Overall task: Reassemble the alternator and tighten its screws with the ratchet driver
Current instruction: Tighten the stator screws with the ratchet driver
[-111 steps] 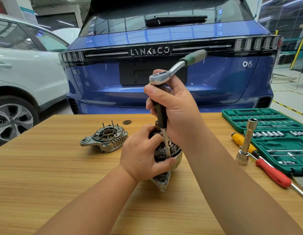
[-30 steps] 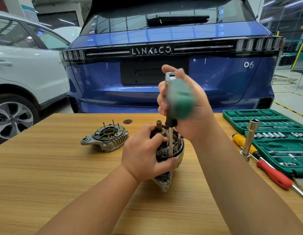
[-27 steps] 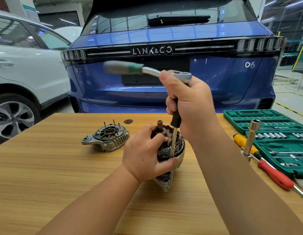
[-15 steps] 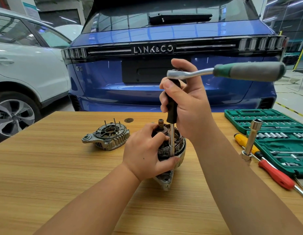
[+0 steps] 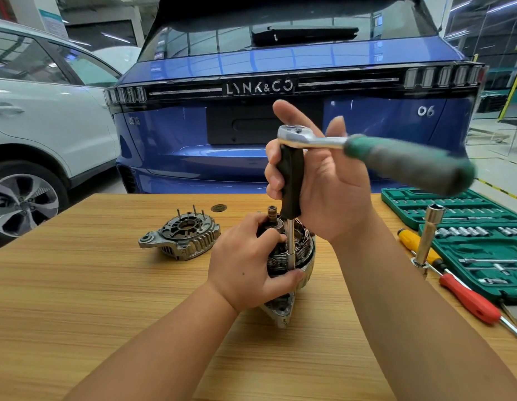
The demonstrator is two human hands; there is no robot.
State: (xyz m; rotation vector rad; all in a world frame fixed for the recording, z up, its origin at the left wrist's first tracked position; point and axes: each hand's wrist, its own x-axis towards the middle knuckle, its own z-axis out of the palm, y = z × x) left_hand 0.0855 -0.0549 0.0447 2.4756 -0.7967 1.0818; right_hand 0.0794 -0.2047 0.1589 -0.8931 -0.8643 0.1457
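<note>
While both hands are working over the wooden table (image 5: 77,299), the scene is reading as follows:

Right fingers: curling round the black upright grip (image 5: 290,180) under the ratchet head; index finger and thumb are lifting looser above it; the right hand (image 5: 323,186) is gripping that shaft.
Left fingers: wrapping the alternator body; the thumb is pressing at the base of the socket extension; the left hand (image 5: 245,267) is holding the part steady.
Ratchet driver (image 5: 309,137): standing upright over the alternator; its chrome head is sitting on top of the black grip; its green handle (image 5: 407,163) is sticking out to the right, blurred.
Extension (image 5: 290,244): running down from the black grip into the windings.
Alternator (image 5: 294,256): sitting on the table at centre, between the two hands; copper windings and a shaft stub are showing on top; a mounting lug is pointing toward the viewer.
End cover (image 5: 182,235): lying apart to the left of the alternator, with thin studs standing up.
Green tool case (image 5: 477,244): lying open at the right edge; rows of sockets and bits are sitting in its moulded slots; which sizes I cannot tell.
Loose tools: a long chrome socket (image 5: 428,235) is standing upright just beside the case; a yellow-handled screwdriver (image 5: 416,244) and a red-handled screwdriver (image 5: 468,299) are lying in front of it.
Background: a blue car (image 5: 193,125) is standing behind the table; a white car (image 5: 48,117) is standing at the left.
</note>
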